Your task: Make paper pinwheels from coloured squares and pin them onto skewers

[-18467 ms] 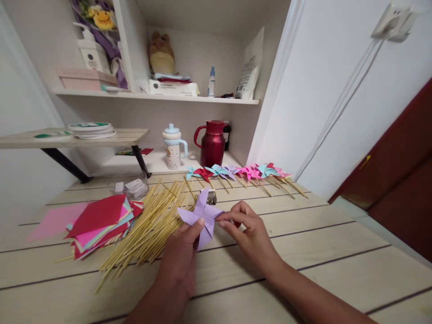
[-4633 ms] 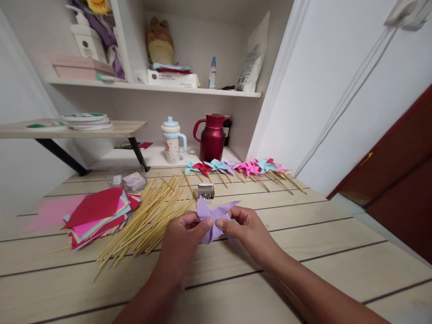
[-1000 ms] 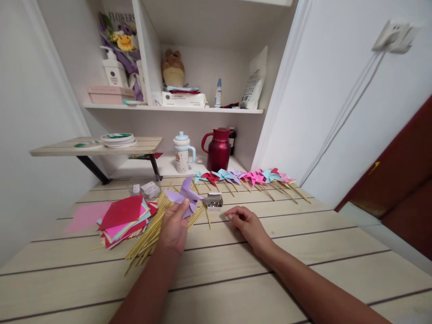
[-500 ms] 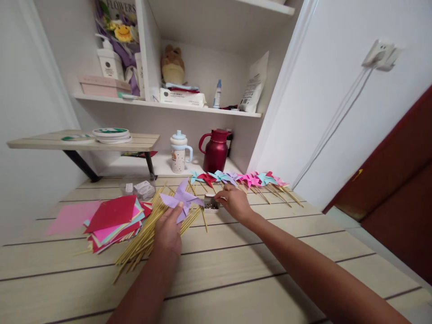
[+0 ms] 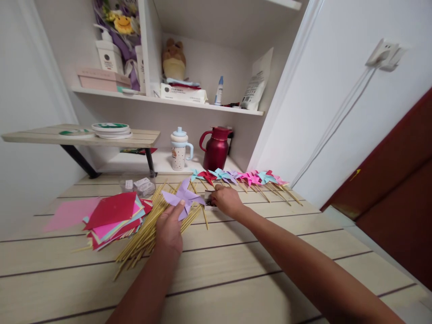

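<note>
My left hand is closed on a purple paper pinwheel, thumb on its front, above a heap of thin yellowish sticks. Just right of the pinwheel is a small open box of tiny dark metal pieces, too small to name. The fingers of my right hand are bent together and dip into this box; their tips and anything between them are hidden. Behind that hand, finished pinwheels on sticks lie in a row, in pink, red, light blue and purple.
Left of the sticks lies a stack of coloured paper squares, with a clear container of small boxes behind it. A raised wooden shelf holds rolls of tape. At the back stand a spouted cup and a red jug.
My right hand has moved slightly left and down, from the box's right edge into the box. The left hand still holds the pinwheel in nearly the same place.
</note>
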A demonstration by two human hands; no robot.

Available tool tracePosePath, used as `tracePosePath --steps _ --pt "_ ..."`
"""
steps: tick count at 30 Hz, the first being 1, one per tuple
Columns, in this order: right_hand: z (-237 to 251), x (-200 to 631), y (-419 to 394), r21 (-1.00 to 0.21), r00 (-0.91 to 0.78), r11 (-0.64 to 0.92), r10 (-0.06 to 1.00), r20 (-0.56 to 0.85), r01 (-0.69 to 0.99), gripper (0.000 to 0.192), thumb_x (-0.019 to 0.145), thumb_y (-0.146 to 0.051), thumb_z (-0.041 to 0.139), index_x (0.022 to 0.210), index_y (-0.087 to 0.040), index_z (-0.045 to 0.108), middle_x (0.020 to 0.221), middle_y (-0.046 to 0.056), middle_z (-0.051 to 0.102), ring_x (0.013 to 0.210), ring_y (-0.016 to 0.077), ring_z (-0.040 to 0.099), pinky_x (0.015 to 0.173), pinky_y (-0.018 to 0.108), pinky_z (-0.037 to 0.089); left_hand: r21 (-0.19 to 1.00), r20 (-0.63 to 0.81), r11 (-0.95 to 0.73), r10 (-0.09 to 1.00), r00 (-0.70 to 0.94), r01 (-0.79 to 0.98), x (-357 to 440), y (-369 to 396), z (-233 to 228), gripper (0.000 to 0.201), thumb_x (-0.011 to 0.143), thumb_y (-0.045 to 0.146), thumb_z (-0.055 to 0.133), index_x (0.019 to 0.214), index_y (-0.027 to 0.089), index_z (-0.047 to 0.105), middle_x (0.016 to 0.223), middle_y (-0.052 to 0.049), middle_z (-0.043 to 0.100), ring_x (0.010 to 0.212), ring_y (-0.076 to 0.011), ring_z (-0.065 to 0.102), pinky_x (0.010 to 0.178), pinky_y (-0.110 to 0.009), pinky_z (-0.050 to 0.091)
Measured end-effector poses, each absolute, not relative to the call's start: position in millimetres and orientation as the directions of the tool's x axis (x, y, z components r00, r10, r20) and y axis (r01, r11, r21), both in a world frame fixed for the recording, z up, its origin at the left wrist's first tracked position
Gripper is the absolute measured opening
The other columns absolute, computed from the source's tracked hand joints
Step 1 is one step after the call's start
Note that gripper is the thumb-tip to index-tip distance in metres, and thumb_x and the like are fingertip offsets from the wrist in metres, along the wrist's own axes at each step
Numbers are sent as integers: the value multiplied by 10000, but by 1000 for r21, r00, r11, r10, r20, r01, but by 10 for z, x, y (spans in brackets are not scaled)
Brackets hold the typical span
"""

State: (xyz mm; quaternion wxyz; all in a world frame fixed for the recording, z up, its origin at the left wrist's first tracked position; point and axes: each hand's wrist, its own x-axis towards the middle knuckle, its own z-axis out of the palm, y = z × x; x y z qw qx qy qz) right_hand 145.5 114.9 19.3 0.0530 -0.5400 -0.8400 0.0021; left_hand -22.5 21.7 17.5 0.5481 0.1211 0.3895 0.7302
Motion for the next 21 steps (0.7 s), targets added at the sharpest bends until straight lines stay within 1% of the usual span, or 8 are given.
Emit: tracePosePath --steps 3,7,11,14,17,21 --pt "189 1512 1181 -155 -372 383 923 94 911 284 951 -316 576 1204 -188 592 1239 91 606 1032 217 630 871 419 544 704 -249 -97 894 -373 -703 -222 217 181 190 838 41 601 827 154 753 791 -36 773 726 -130 705 752 -225 547" --pt "128 1644 1246 -334 -295 313 950 105 889 294 950 -317 578 1211 -183 587 1238 91 606 1031 220 631 869 424 545 713 -253 -98 888 -385 -694 -215 220 181 192 836 29 598 820 147 748 769 -27 766 698 -120 699 739 -223 549" --pt "36 1758 1307 -531 -249 257 965 88 808 317 936 -319 598 1214 -166 589 1239 87 607 1023 231 634 845 418 554 723 -245 -103 886 -393 -683 -207 210 182 180 827 12 605 810 133 738 778 -34 766 697 -112 699 743 -219 551" --pt "-13 1804 1329 -645 -218 221 972 86 731 331 932 -319 604 1221 -160 583 1236 88 606 1024 235 635 840 422 555 729 -246 -100 885 -396 -677 -205 208 178 174 829 14 607 787 130 730 776 -37 765 692 -106 698 751 -218 552" --pt "-34 1828 1332 -717 -198 210 975 102 665 330 938 -319 597 1226 -161 575 1229 91 608 1024 230 635 849 429 552 734 -244 -100 884 -398 -671 -205 212 170 170 836 25 608 797 134 733 795 -38 768 705 -103 701 760 -216 552" --pt "-38 1850 1319 -746 -182 212 975 123 631 328 940 -320 594 1226 -161 574 1224 91 609 1023 229 636 852 432 551 741 -242 -95 885 -397 -665 -205 211 166 158 829 32 617 813 132 739 800 -43 769 700 -111 702 760 -232 559"
